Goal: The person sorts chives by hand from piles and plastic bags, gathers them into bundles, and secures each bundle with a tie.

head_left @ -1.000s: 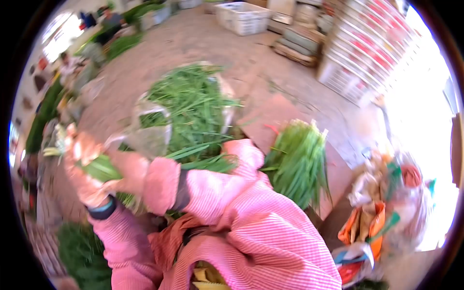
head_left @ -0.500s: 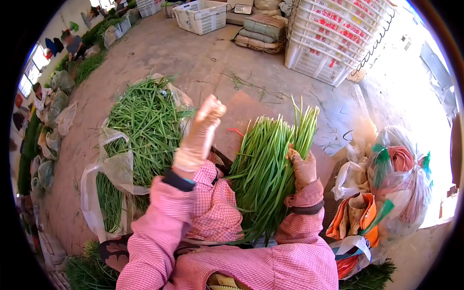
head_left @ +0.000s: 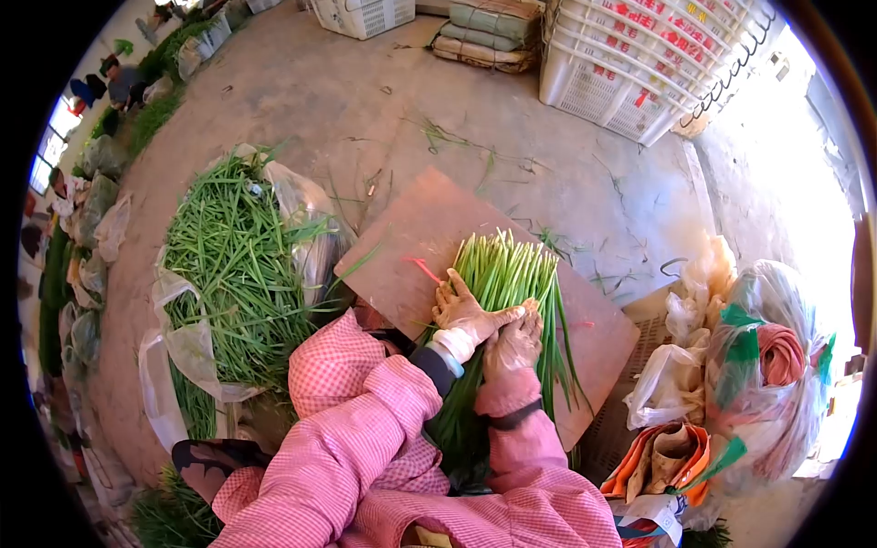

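resting left hand (head_left: 468, 316), open w/ fingers splayed, and right hand (head_left: 513, 347), can't tell if gripping, on thick bundle of long green stalks (head_left: 505, 263), partly over flat reddish-brown board (head_left: 416, 224). prob. gathering stalks together; should call next for snug, even pressure.

And there are your greens (head_left: 507, 274), a thick, long bunch lying across the board (head_left: 406, 224), pale stem ends bunched toward its far side, green leaves running back toward you, loose strands splaying over its right half!
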Demonstrator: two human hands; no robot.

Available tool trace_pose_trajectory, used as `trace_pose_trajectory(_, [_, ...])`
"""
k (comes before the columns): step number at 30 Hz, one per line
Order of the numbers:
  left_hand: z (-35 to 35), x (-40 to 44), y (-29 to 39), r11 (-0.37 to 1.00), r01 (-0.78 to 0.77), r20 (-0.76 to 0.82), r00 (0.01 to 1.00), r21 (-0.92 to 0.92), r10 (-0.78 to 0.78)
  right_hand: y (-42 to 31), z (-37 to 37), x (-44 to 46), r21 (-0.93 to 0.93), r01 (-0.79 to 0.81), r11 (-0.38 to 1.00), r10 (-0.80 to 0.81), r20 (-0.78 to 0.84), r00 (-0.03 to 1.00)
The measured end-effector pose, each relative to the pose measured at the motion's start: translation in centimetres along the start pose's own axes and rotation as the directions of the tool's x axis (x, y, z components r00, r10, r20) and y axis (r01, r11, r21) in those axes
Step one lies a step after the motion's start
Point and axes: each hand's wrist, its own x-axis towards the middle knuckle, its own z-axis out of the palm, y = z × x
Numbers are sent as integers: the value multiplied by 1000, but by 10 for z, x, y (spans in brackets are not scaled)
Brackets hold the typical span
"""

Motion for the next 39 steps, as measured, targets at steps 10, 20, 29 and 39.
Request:
trace_pose_trajectory(10, [1,-11,-3,962,-61,-9,998,-268,61,47,48,48,894,-447,-32,345,430,834])
trace_pose_trajectory(20, [14,-4,-8,991,-120,-237,966,-61,102,12,56,21,357,-250,-900,-74,440,895])
trace_pose_trajectory(29, [8,-9,-8,997,-54,-214,976,-48,43,121,-6,18,733,-610,300,517,413,750])
trace_pose_trajectory(39, [-3,-12,-8,992,-32,-185,983,-122,9,127,-7,8,671,-612,420,391,475,789])
